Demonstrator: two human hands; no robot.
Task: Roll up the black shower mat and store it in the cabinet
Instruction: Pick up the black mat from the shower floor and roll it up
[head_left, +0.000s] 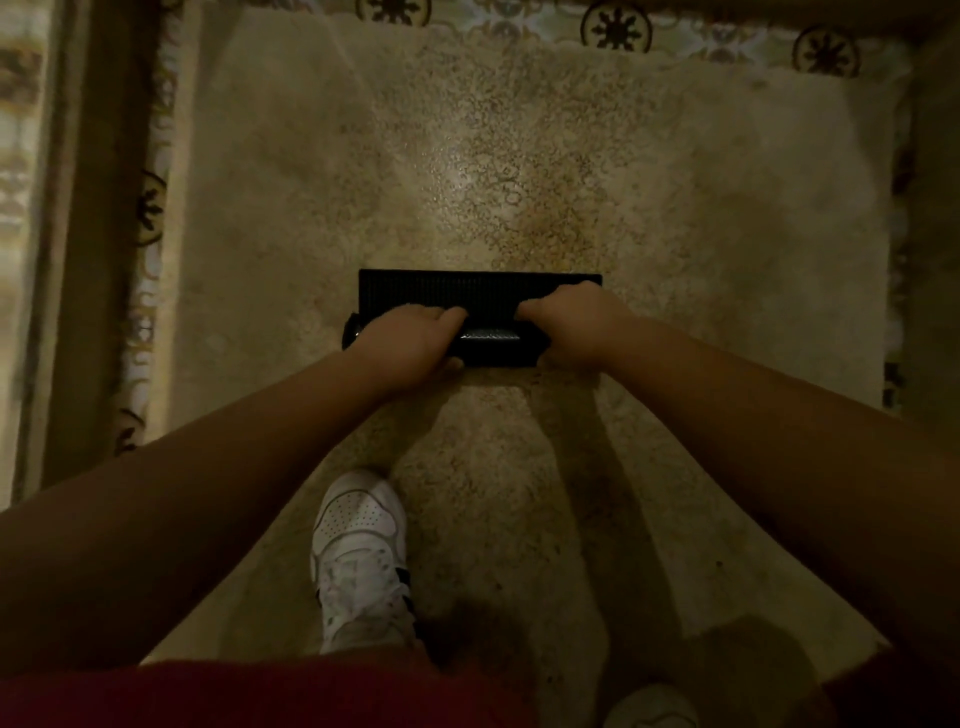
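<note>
The black shower mat lies on the speckled beige floor in the middle of the view. Most of it is rolled into a thick black roll near me, with a short flat strip still lying beyond the roll. My left hand grips the left part of the roll, fingers curled over its top. My right hand grips the right part the same way. A glossy patch of the roll shows between the two hands. The cabinet is not in view.
The beige shower floor is bordered by patterned tiles at the far edge and a raised step or frame on the left. My white sneaker stands on the floor near the bottom, below the left hand.
</note>
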